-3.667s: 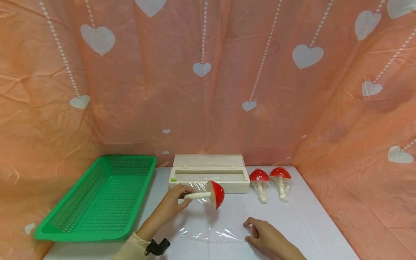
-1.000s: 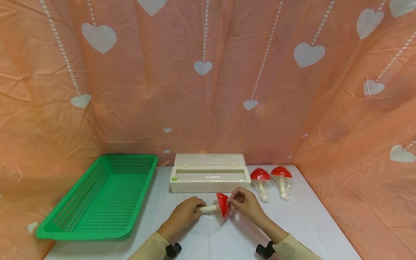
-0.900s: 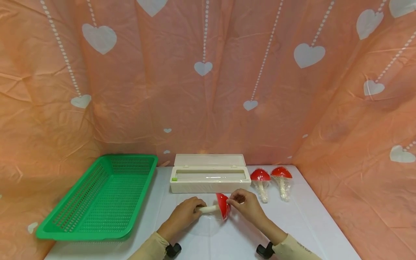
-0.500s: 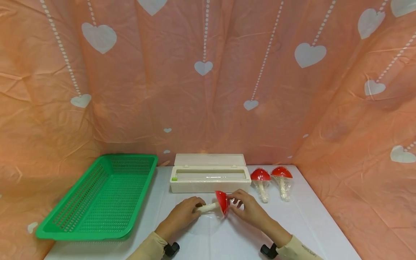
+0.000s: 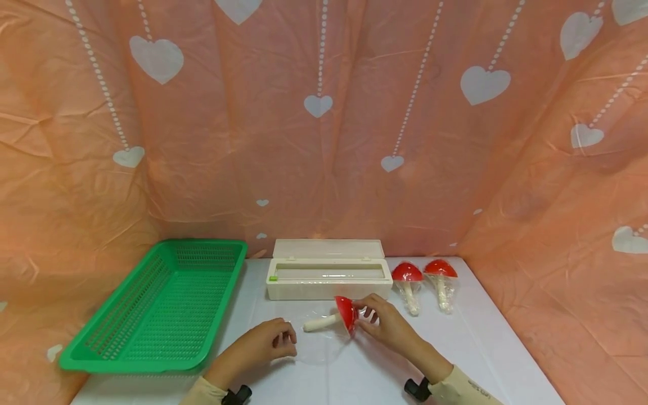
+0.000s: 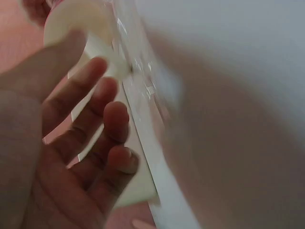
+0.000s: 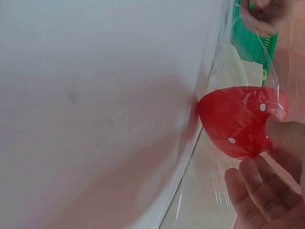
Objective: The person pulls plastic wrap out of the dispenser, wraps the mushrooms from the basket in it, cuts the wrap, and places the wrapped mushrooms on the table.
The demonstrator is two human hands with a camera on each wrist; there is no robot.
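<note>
A toy mushroom with a red cap (image 5: pixel 346 315) and a white stem (image 5: pixel 322 322) lies sideways on clear plastic film (image 5: pixel 316 353). My right hand (image 5: pixel 391 325) grips the top of the cap between thumb and fingers, film caught there too. The right wrist view shows white dots on the film-covered cap (image 7: pixel 228 117). My left hand (image 5: pixel 258 344) is apart from the mushroom, left of the stem's end, fingers loosely bent around nothing. From the left wrist, this hand (image 6: pixel 71 143) overlaps the stem and the pale underside of the cap (image 6: pixel 64 21).
Behind the hands stands a white cling-film dispenser (image 5: pixel 329 291), its lid raised. Two film-wrapped mushrooms, one (image 5: pixel 407 272) beside the other (image 5: pixel 440 268), lie to its right. A green basket (image 5: pixel 223 315) sits at the left. Orange cloth (image 5: pixel 283 152) surrounds the white table (image 5: pixel 486 360).
Earlier my left hand held the mushroom above the spread film; later it lay on it. My left hand has now let go of the stem and drawn left; my right hand keeps the cap.
</note>
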